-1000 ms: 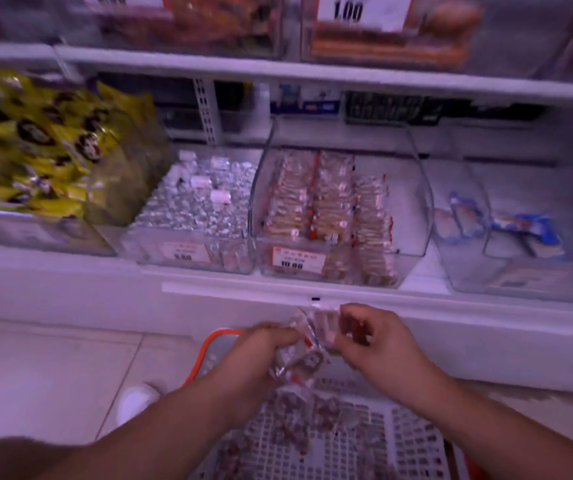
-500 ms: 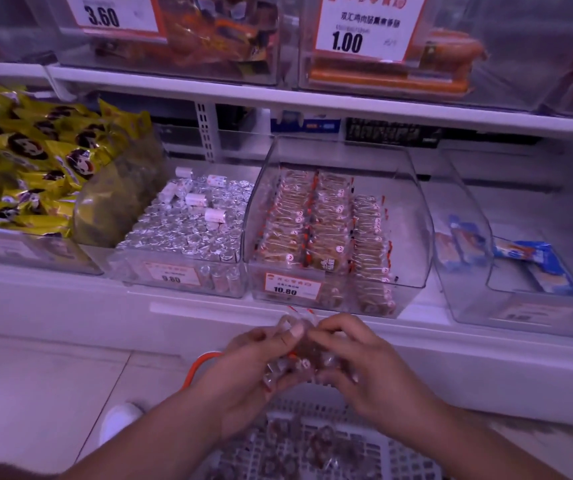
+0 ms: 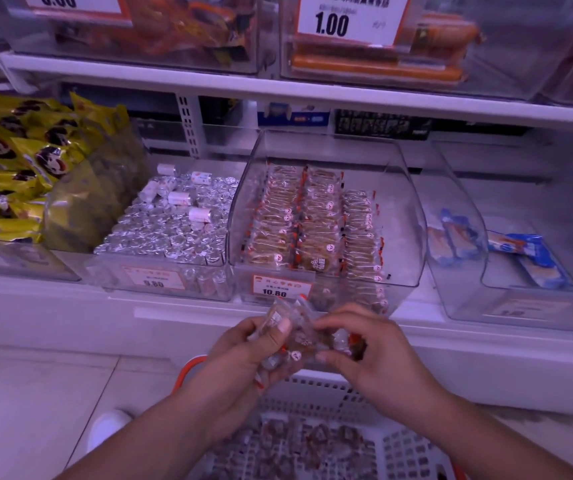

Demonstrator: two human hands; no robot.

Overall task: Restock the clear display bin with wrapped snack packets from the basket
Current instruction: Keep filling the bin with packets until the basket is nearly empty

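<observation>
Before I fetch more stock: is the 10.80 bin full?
Partly full: the bin holds three packet rows, with bare floor on its right.

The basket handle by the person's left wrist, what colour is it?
Orange; the basket handle shows best in the head view, curving beside the left wrist.

Landmark: foil-wrapped sweets bin [image 3: 164,233] on the shelf. Left of it, yellow snack bags [image 3: 11,161]. Above it, bin tagged 3.60 [image 3: 132,26]; up right, orange sausages [image 3: 378,60] tagged 1.00. Far right, blue-white packets [image 3: 527,254]
</observation>
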